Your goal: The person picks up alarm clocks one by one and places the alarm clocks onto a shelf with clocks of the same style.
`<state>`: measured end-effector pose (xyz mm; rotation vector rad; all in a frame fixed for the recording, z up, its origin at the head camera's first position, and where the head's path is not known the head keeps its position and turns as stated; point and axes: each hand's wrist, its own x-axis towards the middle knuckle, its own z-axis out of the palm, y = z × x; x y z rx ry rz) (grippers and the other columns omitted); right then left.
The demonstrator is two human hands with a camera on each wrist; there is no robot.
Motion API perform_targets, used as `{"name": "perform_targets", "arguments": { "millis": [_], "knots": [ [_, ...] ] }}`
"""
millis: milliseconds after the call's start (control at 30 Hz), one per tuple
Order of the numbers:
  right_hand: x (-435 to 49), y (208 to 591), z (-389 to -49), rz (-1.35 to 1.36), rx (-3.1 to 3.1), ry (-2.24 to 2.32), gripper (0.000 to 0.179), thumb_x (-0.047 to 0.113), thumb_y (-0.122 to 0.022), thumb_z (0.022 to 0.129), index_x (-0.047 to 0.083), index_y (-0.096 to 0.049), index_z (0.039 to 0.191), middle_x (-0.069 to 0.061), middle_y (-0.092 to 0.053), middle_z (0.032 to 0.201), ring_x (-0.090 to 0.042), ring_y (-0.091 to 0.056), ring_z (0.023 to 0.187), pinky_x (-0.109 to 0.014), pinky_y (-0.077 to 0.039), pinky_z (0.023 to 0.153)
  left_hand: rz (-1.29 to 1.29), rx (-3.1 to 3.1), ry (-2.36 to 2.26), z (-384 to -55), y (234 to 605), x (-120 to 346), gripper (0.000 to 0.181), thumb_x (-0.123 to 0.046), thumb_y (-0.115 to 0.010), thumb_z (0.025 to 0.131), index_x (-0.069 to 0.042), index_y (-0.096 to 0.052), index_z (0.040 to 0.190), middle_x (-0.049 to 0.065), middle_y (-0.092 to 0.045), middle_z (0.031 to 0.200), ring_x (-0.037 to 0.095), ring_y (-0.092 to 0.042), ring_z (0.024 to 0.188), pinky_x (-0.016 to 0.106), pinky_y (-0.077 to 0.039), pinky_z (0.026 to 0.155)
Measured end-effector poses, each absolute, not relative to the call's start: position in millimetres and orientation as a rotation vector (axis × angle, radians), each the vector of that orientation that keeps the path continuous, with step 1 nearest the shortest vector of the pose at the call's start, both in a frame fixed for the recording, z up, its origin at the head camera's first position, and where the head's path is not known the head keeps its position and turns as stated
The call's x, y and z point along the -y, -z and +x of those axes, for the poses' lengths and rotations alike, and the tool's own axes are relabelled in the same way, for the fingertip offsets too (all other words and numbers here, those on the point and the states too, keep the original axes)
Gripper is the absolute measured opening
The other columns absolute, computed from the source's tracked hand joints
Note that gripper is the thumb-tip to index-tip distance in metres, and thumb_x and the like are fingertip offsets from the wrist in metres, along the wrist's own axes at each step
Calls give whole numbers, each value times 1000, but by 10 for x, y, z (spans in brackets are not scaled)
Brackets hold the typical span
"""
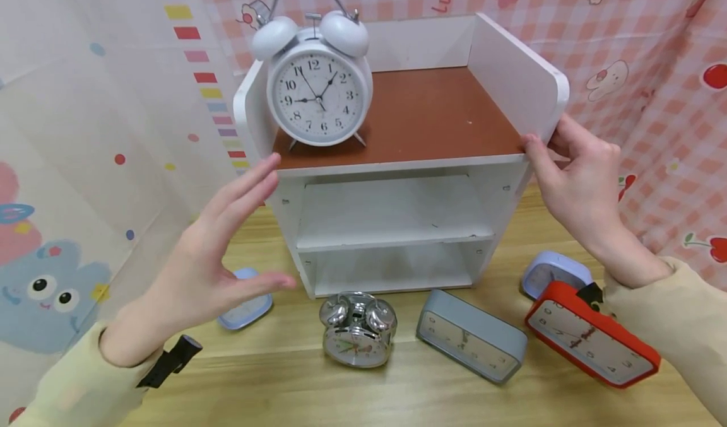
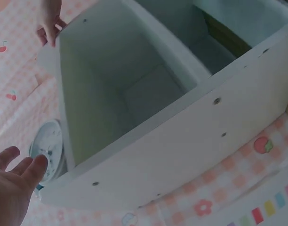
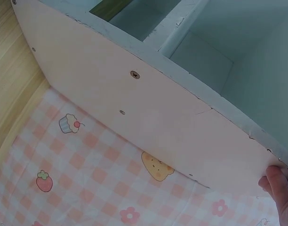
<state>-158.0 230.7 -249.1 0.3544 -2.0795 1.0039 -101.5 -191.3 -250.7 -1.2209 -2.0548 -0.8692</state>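
A white twin-bell alarm clock [image 1: 318, 99] stands upright at the left of the brown top of a small white shelf unit [image 1: 431, 118]. My left hand [image 1: 195, 257] hovers just in front of the unit's left edge, below the clock, with thumb and fingers spread and nothing between them. In the left wrist view, the fingertips of this hand [image 2: 17, 181] overlap the clock's face [image 2: 47, 150]. My right hand [image 1: 587, 181] grips the front corner of the unit's right side panel, thumb at the top's front edge and fingers on the panel's outer side.
On the wooden table [image 1: 284, 389] before the unit stand a silver twin-bell clock [image 1: 358, 345], a grey rectangular clock [image 1: 474, 335] and a red one [image 1: 593, 335]. Small blue clocks lie at left [image 1: 247, 304] and right [image 1: 556, 272]. Patterned cloth [image 1: 647, 29] hangs behind.
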Motion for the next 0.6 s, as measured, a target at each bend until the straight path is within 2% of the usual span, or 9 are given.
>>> {"name": "perform_targets", "arguments": {
  "millis": [133, 333, 600],
  "knots": [
    [-2310, 2490, -1585, 356, 2076, -1009, 32, 15, -70, 101, 3, -72, 130, -27, -76, 121, 30, -60, 100, 0, -52, 86, -1241, 2074, 909, -1007, 2694, 1911, 90, -55, -73, 93, 3, -45, 156, 6, -40, 170, 12, -39, 158, 22, -34, 130],
    [-2305, 2487, -1581, 350, 2081, -1012, 32, 15, -70, 101, 3, -72, 130, -28, -76, 120, 29, -61, 99, 0, -52, 85, -1226, 2218, 930, -970, 2959, 1930, 92, -60, -69, 92, 0, -45, 157, 10, -41, 169, 10, -36, 159, 21, -30, 131],
    [-2304, 2488, -1577, 348, 2081, -1008, 32, 16, -70, 101, 3, -72, 130, -29, -76, 120, 30, -60, 99, 0, -52, 85, -1161, 2369, 959, -935, 3236, 1926, 92, -64, -67, 90, -8, -44, 159, 7, -45, 168, 6, -38, 157, 16, -27, 130]
  ]
}}
